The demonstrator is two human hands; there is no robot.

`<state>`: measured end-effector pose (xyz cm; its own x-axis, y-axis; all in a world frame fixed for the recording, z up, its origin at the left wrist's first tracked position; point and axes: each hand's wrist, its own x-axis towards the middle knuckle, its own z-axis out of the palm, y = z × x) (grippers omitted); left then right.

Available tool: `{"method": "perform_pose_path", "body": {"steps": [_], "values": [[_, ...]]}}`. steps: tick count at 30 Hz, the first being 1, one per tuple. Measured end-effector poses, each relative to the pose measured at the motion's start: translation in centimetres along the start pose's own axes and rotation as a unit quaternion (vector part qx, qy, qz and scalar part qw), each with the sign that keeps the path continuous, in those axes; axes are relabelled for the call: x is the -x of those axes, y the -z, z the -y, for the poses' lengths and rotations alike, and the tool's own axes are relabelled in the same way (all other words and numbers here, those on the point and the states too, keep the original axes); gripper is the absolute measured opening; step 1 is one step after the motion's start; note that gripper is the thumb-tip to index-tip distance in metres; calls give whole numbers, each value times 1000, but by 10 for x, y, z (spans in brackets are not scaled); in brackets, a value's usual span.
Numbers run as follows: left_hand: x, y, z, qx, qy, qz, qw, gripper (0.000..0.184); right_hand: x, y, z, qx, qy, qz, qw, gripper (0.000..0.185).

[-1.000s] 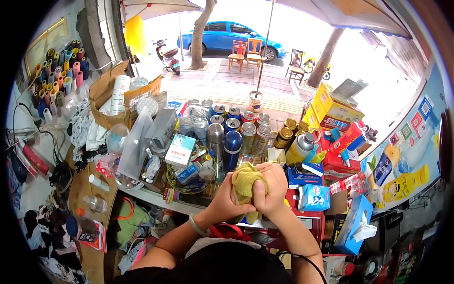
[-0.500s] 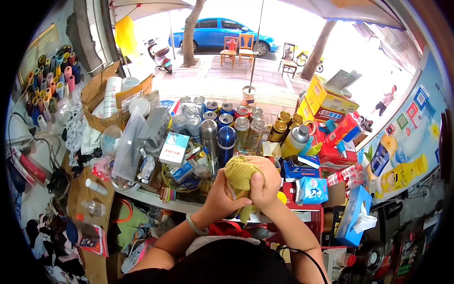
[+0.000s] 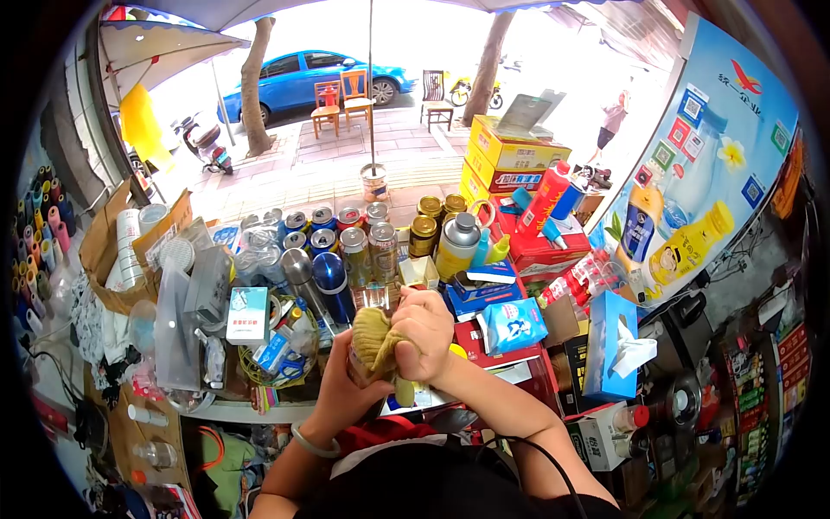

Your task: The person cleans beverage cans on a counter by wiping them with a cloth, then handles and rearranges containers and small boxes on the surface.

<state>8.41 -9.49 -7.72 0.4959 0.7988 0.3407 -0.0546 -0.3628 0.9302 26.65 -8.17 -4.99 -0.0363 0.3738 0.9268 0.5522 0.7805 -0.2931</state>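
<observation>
A yellow-green ribbed cloth (image 3: 372, 339) covers the top of a can-like container (image 3: 353, 367), which is mostly hidden by the cloth and fingers. My left hand (image 3: 333, 400) is closed around the container's side. With closed fingers, my right hand (image 3: 424, 336) grips the cloth on the other side, and a loose end hangs below. Just beyond my hands stand a blue thermos flask (image 3: 331, 285), a steel flask (image 3: 298, 266) and clear drink cans (image 3: 382, 249).
Left of my hands are a wire basket (image 3: 290, 374) of small items and a white-and-teal box (image 3: 248, 315). To the right lie a blue wipes pack (image 3: 512, 325), a tissue box (image 3: 608, 346) and a spray can (image 3: 457, 246). Yellow boxes (image 3: 510, 154) are stacked behind.
The view has swung right, so the counter items appear farther left. My right hand's fingers are more tightly curled over the cloth, and the cloth's top now leans left.
</observation>
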Motion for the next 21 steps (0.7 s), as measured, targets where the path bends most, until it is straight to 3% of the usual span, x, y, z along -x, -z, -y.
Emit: {"method": "perform_pose_path", "body": {"steps": [1, 2, 3, 4, 5, 6, 8, 9, 11, 13, 14, 15, 17, 19, 20, 21], "values": [[1, -2, 1, 61, 4, -12, 998, 83, 1, 2, -3, 25, 22, 9, 999, 43], [3, -4, 2, 120, 10, -21, 992, 84, 8, -1, -10, -69, -51, 37, 996, 47], [5, -7, 5, 120, 10, -21, 992, 84, 14, -9, -3, -70, -52, 37, 996, 47], [6, -11, 9, 122, -1, -45, 991, 83, 25, -21, 9, -256, -191, 8, 948, 49], [6, -14, 11, 124, -12, -69, 990, 83, 33, -26, 17, -428, -318, -22, 846, 55], [4, -17, 9, 124, -12, -69, 990, 83, 36, -26, 10, -501, -287, 29, 816, 72], [-1, -22, 2, 47, -39, -190, 980, 93, 50, -33, 16, -462, -308, 30, 831, 73], [-5, -21, 2, 47, -39, -190, 980, 93, 51, -38, 20, -423, -323, 32, 846, 73], [-10, -16, 7, -65, -117, -286, 949, 93, 63, -50, 15, -483, -323, 25, 814, 71], [-15, -16, 9, -111, -131, -300, 938, 95, 61, -54, 14, -458, -362, 25, 811, 68], [-21, -15, 10, -53, -165, -321, 931, 96, 59, -54, 11, -575, -499, -1, 648, 66], [-26, -15, 9, 7, -200, -339, 919, 97, 49, -50, 18, -575, -499, 0, 648, 66], [-26, -12, 18, 47, -187, -327, 925, 97, 34, -49, 33, -607, -569, -60, 551, 66], [-39, -17, 19, 117, -237, -330, 906, 97, 30, -49, 34, -606, -567, -59, 554, 65], [-40, -9, 23, 3, -242, -295, 924, 93, 27, -46, 35, -613, -600, -78, 509, 67], [-40, -4, 21, 3, -242, -295, 924, 93, 24, -43, 35, -615, -628, -101, 466, 68]]}}
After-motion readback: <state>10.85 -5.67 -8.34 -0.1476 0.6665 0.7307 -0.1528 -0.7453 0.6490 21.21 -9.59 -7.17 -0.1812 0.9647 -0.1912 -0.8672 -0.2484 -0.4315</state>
